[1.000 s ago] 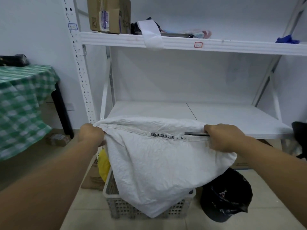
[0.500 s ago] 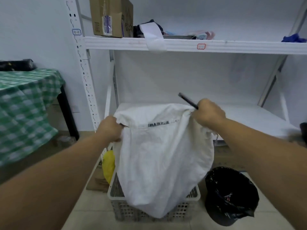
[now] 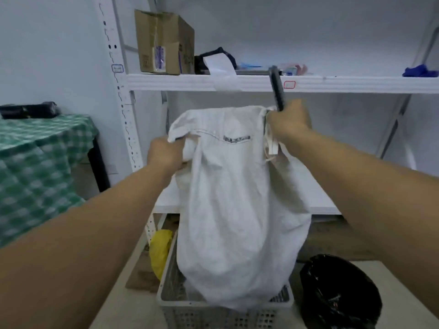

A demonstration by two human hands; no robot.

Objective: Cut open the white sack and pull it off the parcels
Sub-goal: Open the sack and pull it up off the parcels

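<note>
Two hands hold up one white woven sack (image 3: pixel 237 210). It hangs upright, with its rounded bottom down inside a grey perforated plastic crate (image 3: pixel 213 313) on the floor.

Left hand (image 3: pixel 164 155): at the sack's 10 o'clock corner, fingers curled tight round a bunch of the top hem.

Right hand (image 3: pixel 288 123): at the sack's 1 o'clock corner, fist closed round a dark slim cutter (image 3: pixel 276 91). The cutter's free end points to 12 o'clock and crosses the front edge of the white metal shelf rack (image 3: pixel 180 83). The sack's corner and some loose white strips lie against this fist. Cannot tell whether the fingers also pinch cloth.

The top hem runs between the hands and carries a short dark printed strip. The sack's contents are hidden.

Surroundings:
- Yellow plastic bag (image 3: pixel 160 250) at the crate's 10 o'clock, just beside it.
- Black bin bag (image 3: pixel 339 293) at the crate's 3 o'clock, near.
- Brown cardboard box (image 3: pixel 164 43) on the upper shelf, at the sack's 11 o'clock.
- Green checked tablecloth (image 3: pixel 35 162) at 9 o'clock, well apart.
</note>
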